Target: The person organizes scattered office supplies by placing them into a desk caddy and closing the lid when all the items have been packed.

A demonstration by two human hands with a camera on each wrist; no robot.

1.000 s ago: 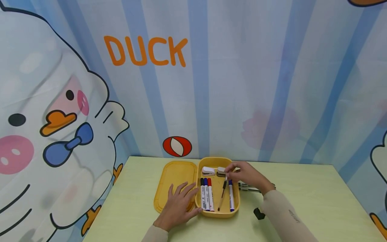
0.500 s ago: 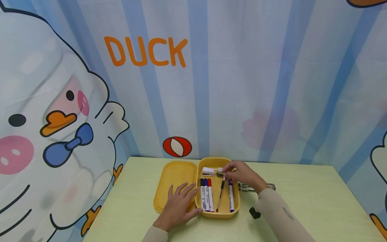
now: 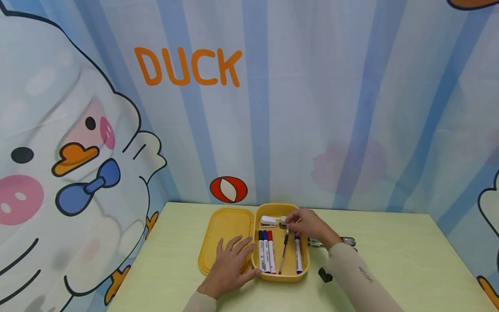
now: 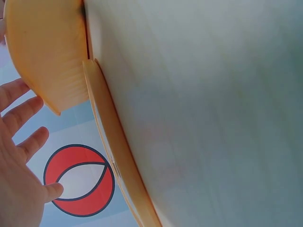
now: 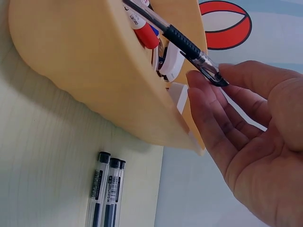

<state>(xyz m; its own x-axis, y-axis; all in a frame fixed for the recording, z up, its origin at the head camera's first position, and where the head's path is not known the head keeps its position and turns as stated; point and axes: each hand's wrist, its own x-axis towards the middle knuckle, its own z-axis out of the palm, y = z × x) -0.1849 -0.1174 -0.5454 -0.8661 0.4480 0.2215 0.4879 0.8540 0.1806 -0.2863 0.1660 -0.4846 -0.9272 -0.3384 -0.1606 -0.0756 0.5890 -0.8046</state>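
My right hand [image 3: 309, 226] pinches a clear pen [image 5: 182, 43] with a black grip by its upper end. The pen slants down into a yellow box [image 3: 278, 277]; whether its lower end touches the floor I cannot tell. Black, blue and red markers [image 3: 266, 252] lie side by side at the box's left. Along its right wall lies a blue-capped marker [image 3: 298, 255]. Two small white staplers [image 3: 268, 221] sit at the back, one partly behind my right fingers. My left hand [image 3: 230, 265] has its fingers spread across the yellow lid [image 3: 220, 223], fingertips at the box's left side.
Several clear pens with black ends [image 5: 108, 189] lie on the table [image 3: 405, 255] to the right of the box, partly hidden by my right arm. A small black object [image 3: 325, 275] is beside my right sleeve. A printed curtain [image 3: 296, 108] hangs behind the table.
My right hand has moved slightly left with the pen, which now stands nearer the middle of the box. The black object by the sleeve has shifted left too. My left hand stays put.
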